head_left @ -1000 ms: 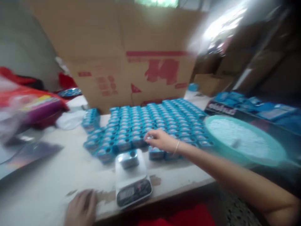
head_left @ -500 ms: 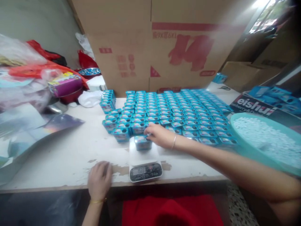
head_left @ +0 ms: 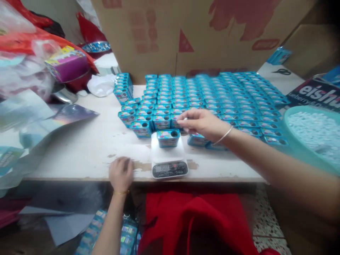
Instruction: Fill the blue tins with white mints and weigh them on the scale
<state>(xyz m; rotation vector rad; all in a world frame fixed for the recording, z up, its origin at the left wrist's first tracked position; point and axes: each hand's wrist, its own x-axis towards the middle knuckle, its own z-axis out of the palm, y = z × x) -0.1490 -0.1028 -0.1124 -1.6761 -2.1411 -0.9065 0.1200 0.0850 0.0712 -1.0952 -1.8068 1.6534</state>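
A blue box (head_left: 168,138) with a dark round hole in its top stands on the white kitchen scale (head_left: 170,156). Just above and right of that box, my right hand (head_left: 203,123) pinches a small white piece (head_left: 185,119) between thumb and fingertips, over the nearest rows of blue boxes (head_left: 162,122). My left hand (head_left: 121,174) rests at the table's front edge, left of the scale, with its fingers curled; whether anything is under them is hidden.
A turquoise basin (head_left: 297,113) of white pieces stands on the right. Behind the rows rises a large cardboard box (head_left: 159,63). Plastic bags, a purple box (head_left: 69,65) and loose sheets (head_left: 39,120) crowd the left side.
The view has tilted down and shifted. My right hand has moved off the box on the scale, up and to the right. My left hand stays at the table edge.
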